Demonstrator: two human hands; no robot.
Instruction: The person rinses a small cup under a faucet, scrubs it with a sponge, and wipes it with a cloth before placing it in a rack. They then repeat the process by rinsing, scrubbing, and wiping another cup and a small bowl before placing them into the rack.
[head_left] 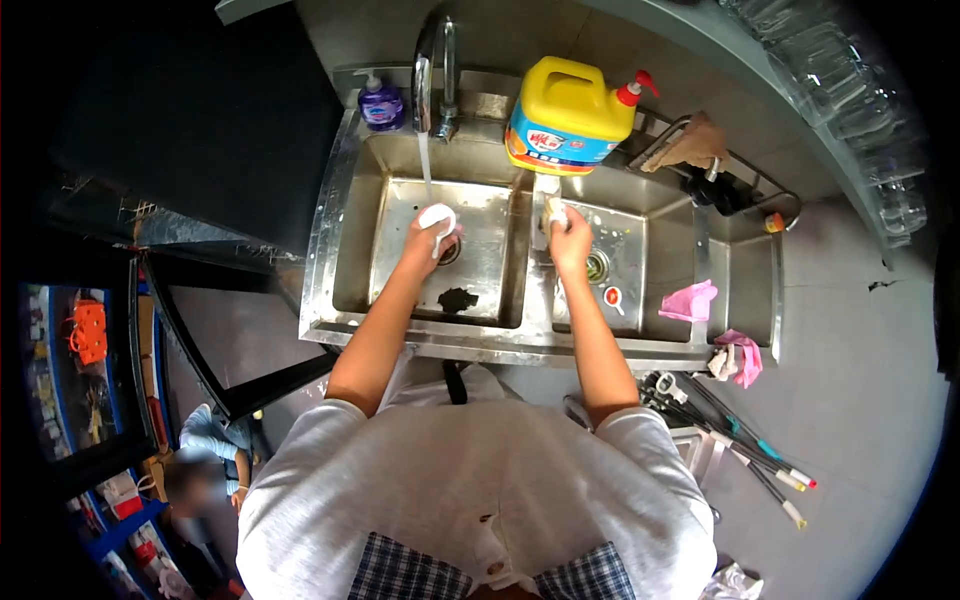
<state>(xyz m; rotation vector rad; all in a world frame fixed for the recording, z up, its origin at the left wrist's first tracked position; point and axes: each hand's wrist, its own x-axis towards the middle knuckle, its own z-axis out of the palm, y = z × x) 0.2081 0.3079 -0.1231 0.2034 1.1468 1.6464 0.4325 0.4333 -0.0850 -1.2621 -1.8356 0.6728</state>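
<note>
My left hand (428, 245) is closed on a small white dish (437, 214) over the left basin (400, 270), just below the stream from the running faucet (423, 90). Over the divider between the basins, my right hand (571, 240) grips a pale, cloth-like or sponge-like item (553, 211), partly hidden by the fingers. A small white spoon-like piece with red in it (613, 297) lies in the middle basin (630, 260), beside the drain. A dark patch (458, 300) is on the left basin's floor.
Behind the basins stand a yellow detergent jug (565, 115) and a purple soap bottle (381, 105). Pink cloths (688, 301) lie at the right. A wire rack (740, 180) holds a brown cloth. Poles (750, 450) lie at the lower right; another person (215, 450) is at the lower left.
</note>
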